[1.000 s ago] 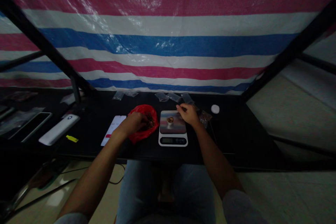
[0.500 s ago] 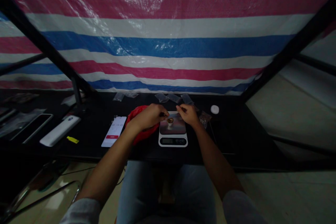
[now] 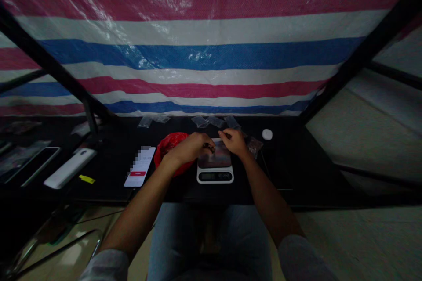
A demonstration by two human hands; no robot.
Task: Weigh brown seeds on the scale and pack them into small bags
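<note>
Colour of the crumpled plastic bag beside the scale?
The crumpled plastic bag is bright red; head view.

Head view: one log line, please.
left hand: over digital scale, grip unclear | right hand: at scale's far-right corner | red plastic bag: left of scale

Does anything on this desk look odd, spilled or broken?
One oddity: a blocky grey patch covers the upper left of the smartphone and runs past its edge, so it is probably a picture effect rather than damage. I see no spill around the digital scale or red plastic bag, though the light is dim.
</note>
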